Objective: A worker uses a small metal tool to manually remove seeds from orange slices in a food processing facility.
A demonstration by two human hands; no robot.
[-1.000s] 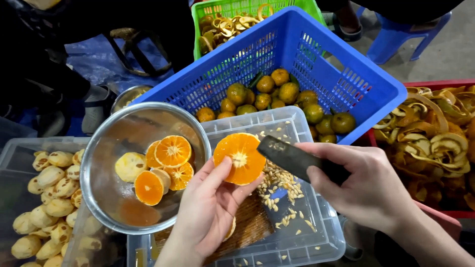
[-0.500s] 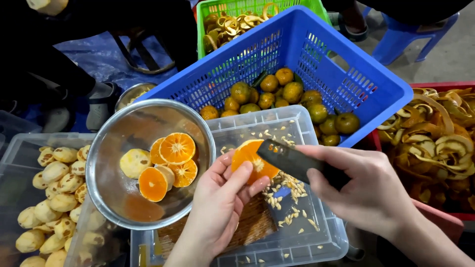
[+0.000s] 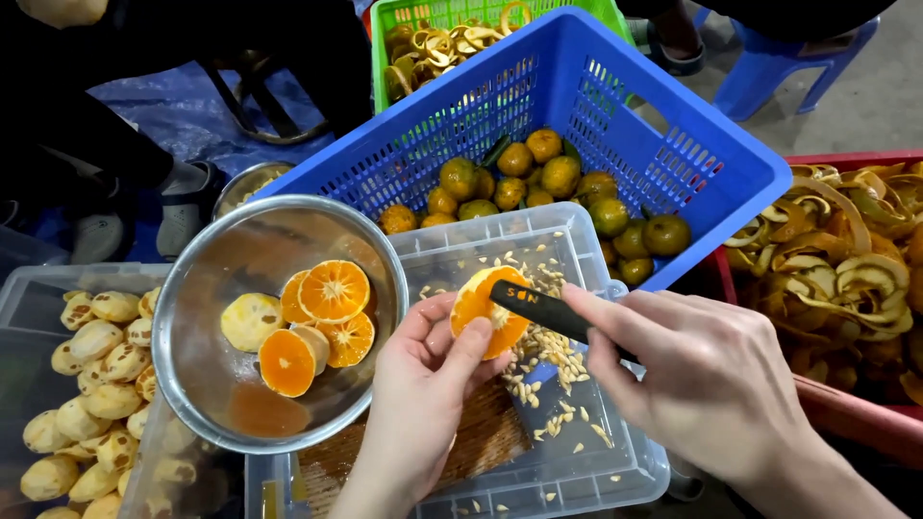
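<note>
Nearest to us, the left hand (image 3: 423, 384) pinches an orange half (image 3: 486, 306) between thumb and fingers, cut face up, held over a clear plastic tub (image 3: 615, 452). The right hand (image 3: 692, 375) is closed around a black-handled knife (image 3: 548, 312); the handle's end lies on the cut face of the fruit, and we cannot see the blade. Pale seeds (image 3: 553, 370) lie scattered over the tub's lid just under both hands.

Just left of the left hand we note a round steel bowl (image 3: 192, 327) resting on the tub edges. It holds several orange slices (image 3: 332, 291), a peeled piece and a little juice at the bottom. Farther left, another clear tub (image 3: 29, 288) is filled with peeled pale fruit (image 3: 91, 384).

To the right, a red crate (image 3: 846, 413) holds curled orange peels (image 3: 846, 259).

Beyond the hands, a blue plastic basket (image 3: 711, 173) tilts toward us with whole green-orange citrus (image 3: 538, 178) gathered at its low end. Behind it a green basket (image 3: 404, 58) carries more peel. At the far edge we see a blue stool (image 3: 769, 67) and another person's sandalled foot (image 3: 183, 207).
</note>
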